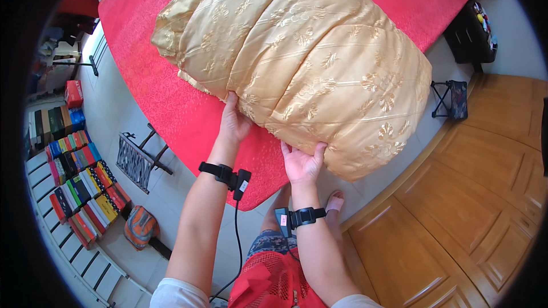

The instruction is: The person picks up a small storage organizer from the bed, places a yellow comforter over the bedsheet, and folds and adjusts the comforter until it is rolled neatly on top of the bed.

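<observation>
A thick gold quilt (319, 74) with shiny woven flower patterns and quilted seams lies folded into a long, puffy bundle. It rests on a flat surface with a red patterned cover (188, 120) and juts past that surface's edge on the right. My left hand (235, 124) grips the quilt's near edge, its thumb against the fabric and its other fingers partly hidden. Further right, my right hand (302, 162) is palm up at the same edge, with thumb showing and fingertips tucked beneath the quilt. Each wrist wears a black strap with a small device.
Wooden cabinet panels (456, 194) stand on the right, near a folding stool (456, 101) and a dark cabinet (471, 37). On the left are a rack of colourful boxes (85, 188), an orange-grey backpack (141, 227) and another folding stool (137, 159). A black cable (238, 239) hangs from the left wrist.
</observation>
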Available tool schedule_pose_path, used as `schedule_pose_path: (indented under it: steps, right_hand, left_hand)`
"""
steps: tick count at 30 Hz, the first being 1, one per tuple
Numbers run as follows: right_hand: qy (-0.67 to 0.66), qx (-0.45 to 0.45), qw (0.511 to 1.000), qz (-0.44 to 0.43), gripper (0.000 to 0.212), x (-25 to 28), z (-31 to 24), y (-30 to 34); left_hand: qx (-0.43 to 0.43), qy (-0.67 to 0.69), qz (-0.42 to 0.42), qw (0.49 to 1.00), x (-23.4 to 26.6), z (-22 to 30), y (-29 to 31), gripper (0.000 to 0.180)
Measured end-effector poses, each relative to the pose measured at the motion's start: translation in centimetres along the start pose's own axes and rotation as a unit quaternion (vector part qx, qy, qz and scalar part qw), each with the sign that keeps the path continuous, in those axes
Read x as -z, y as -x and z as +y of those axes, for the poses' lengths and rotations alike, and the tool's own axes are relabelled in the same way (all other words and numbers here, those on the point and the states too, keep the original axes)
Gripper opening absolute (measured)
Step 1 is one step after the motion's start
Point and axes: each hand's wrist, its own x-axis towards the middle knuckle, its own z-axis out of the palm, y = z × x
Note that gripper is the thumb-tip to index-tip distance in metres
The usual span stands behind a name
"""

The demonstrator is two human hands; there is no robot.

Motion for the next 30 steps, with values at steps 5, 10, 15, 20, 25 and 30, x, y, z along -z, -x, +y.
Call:
schedule_pose_path:
  steps: [5,10,15,20,25,30]
  right_hand:
    - [-0.029,-0.014,0.999,0.011,0.081,-0.1,0.7,0.0]
    - [-0.041,-0.015,0.999,0.015,0.077,0.6,0.4,-0.7]
    - [-0.027,0.029,0.998,0.05,0.071,0.6,0.7,-1.0]
    - [0.011,0.09,0.99,0.107,0.057,-0.6,-0.4,-0.5]
    - [0.074,0.134,0.98,0.128,0.051,-4.5,-2.9,0.2]
    - [0.283,0.351,0.891,0.056,0.053,-10.1,-5.1,1.7]
  left_hand:
    - [-0.032,-0.043,0.0,0.999,1.1,4.1,-2.8,0.059]
    - [-0.064,-0.071,-0.001,0.995,1.1,4.9,-4.4,0.056]
    - [-0.078,-0.049,0.015,0.996,1.3,5.8,-5.3,0.053]
    - [-0.112,-0.112,0.075,0.985,0.6,6.8,-4.8,0.045]
    - [-0.077,-0.189,0.067,0.977,-0.3,7.4,-3.4,0.035]
    - [-0.12,-0.24,0.086,0.96,-2.5,6.7,-0.3,0.035]
